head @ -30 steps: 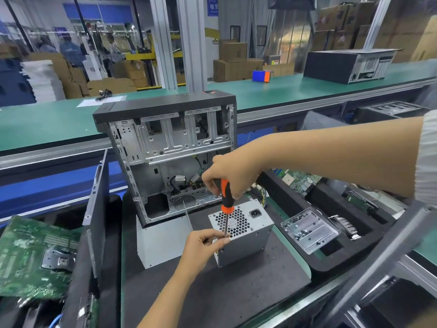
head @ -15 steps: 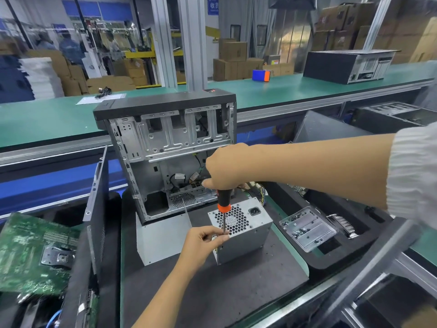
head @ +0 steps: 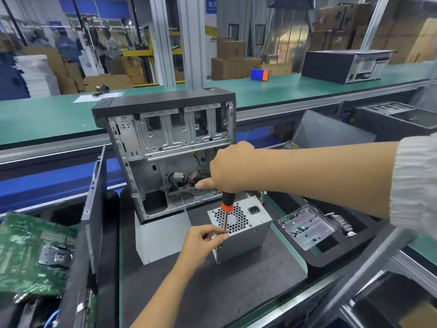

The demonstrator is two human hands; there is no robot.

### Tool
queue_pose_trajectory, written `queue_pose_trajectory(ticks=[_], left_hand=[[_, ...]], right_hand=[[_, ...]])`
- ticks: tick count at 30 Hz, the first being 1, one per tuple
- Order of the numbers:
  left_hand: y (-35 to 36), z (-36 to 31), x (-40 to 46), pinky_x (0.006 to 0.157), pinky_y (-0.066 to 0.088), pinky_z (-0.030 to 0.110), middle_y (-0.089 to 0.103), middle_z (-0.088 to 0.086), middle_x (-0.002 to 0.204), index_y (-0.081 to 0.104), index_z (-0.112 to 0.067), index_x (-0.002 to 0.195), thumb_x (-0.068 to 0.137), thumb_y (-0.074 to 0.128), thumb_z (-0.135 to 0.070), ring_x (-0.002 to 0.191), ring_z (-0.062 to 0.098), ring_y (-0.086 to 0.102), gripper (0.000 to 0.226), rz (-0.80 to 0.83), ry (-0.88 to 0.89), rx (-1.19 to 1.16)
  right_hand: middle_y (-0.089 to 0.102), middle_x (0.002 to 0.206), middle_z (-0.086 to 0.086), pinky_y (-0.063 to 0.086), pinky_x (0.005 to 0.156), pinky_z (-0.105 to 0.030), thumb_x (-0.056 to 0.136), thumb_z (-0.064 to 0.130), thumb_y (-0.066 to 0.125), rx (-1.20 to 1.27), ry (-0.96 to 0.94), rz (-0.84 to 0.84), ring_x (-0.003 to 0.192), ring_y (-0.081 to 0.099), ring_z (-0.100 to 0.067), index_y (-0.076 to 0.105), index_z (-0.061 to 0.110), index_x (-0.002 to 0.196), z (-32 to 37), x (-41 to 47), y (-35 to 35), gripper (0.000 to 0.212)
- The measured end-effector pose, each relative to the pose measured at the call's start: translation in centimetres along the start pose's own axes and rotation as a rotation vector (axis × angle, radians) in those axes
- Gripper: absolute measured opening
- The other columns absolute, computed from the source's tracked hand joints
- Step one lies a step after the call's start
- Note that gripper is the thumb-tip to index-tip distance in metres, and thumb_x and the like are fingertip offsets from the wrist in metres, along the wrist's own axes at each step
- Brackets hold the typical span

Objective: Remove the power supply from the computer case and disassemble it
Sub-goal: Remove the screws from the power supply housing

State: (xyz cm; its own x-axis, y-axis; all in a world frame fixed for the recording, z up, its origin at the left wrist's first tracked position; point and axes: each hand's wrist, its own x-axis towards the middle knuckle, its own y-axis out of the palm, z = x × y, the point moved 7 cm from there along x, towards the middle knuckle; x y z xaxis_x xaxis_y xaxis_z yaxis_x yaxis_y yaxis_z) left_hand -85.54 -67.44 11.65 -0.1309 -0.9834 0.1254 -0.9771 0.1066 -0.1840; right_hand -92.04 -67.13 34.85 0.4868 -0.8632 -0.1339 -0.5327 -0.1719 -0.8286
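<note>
Head view: two hands, one screwdriver (head: 227, 210), one power supply (head: 246, 233).

Beyond my bench runs a long green-topped table (head: 47, 114) with aluminium posts (head: 189, 39); behind it I see stacked cardboard boxes (head: 231, 58) and glass partitions (head: 106, 31).

I see two bare hands, the left hand (head: 203, 240) and the right hand (head: 228, 170), both forearms uncovered. The right arm wears a white ribbed sleeve (head: 413, 185) pushed up near the elbow; no rings or watch show.
</note>
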Motion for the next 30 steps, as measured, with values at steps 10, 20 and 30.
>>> queue_pose_trajectory(ticks=[10,20,30], left_hand=[[0.1,0.0,-0.1,0.069,0.053,0.06,0.038,-0.013,0.044,0.078,-0.029,0.086,0.08,0.079,-0.027,0.054,0.014,0.031,0.006,0.002,0.063,0.033],[0.1,-0.9,-0.5,0.076,0.056,0.053,0.066,0.031,0.08,0.078,-0.033,0.082,0.08,0.08,-0.018,0.065,0.03,0.058,0.016,-0.002,0.025,0.029],[0.2,-1.1,-0.6,0.072,0.055,0.053,0.057,0.015,0.061,0.078,-0.031,0.079,0.081,0.079,-0.015,0.06,0.022,0.05,0.016,-0.024,0.025,0.059]], right_hand=[[0.06,0.113,-0.014,0.035,0.043,-0.019,0.081,0.037,0.072,0.362,-0.221,0.2,0.068,0.053,-0.016,0.053,0.011,0.114,0.7,-0.5,0.0,0.045],[0.059,0.055,0.004,0.032,0.046,-0.022,0.092,0.049,0.051,0.208,-0.096,0.06,0.056,0.054,-0.014,0.05,0.012,0.08,0.3,-0.5,0.1,0.039],[0.053,0.083,0.012,0.034,0.048,-0.018,0.073,0.003,0.073,0.63,-0.198,0.111,0.065,0.049,-0.002,0.065,0.019,0.097,-0.5,-1.9,-0.2,0.031]])
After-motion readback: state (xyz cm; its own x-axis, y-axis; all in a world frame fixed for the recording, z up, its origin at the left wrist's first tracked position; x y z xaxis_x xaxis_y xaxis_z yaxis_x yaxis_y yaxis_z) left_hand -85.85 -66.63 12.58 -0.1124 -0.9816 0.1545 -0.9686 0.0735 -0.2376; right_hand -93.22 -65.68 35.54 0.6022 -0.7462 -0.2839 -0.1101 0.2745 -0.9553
